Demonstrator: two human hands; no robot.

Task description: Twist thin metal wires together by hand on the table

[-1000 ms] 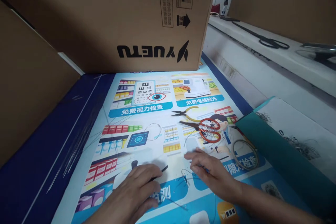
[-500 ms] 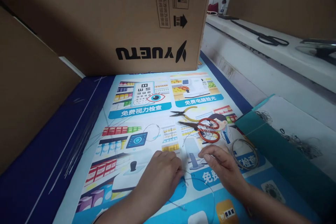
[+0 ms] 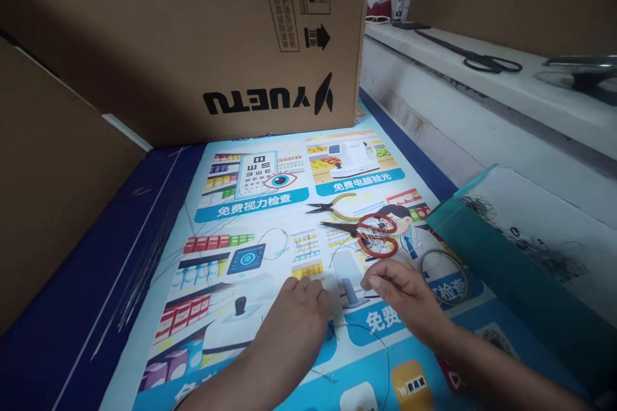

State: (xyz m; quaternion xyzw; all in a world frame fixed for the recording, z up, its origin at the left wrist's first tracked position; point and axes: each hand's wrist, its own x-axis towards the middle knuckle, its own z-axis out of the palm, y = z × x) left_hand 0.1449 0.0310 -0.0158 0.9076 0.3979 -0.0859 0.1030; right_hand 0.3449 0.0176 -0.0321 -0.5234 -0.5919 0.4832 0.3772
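My left hand (image 3: 304,313) is closed low over the printed sheet, knuckles up. A thin wire (image 3: 387,359) comes out beside its fingers and curves down to the right; the grip itself is hidden under the hand. To the right, my right hand (image 3: 402,290) has thumb and forefinger pressed together in a pinch. Whatever lies between those fingertips is too fine to make out. Just beyond it are scissors with orange-red handles (image 3: 396,225), with short wire bits lying over them. Pliers with a yellow handle (image 3: 341,200) rest behind the scissors.
A coil of wire (image 3: 465,282) lies by my right wrist. At the right stands an open teal-sided box (image 3: 475,257) with tangled wire scraps (image 3: 547,253). A large cardboard box (image 3: 178,32) blocks the back. Long straight wires (image 3: 126,298) lie at left. Black scissors (image 3: 491,63) sit on the ledge.
The whole scene has shifted slightly left as the head view turned. My right hand's thumb and fingers have drawn closer together. My left hand stays closed in nearly the same place.
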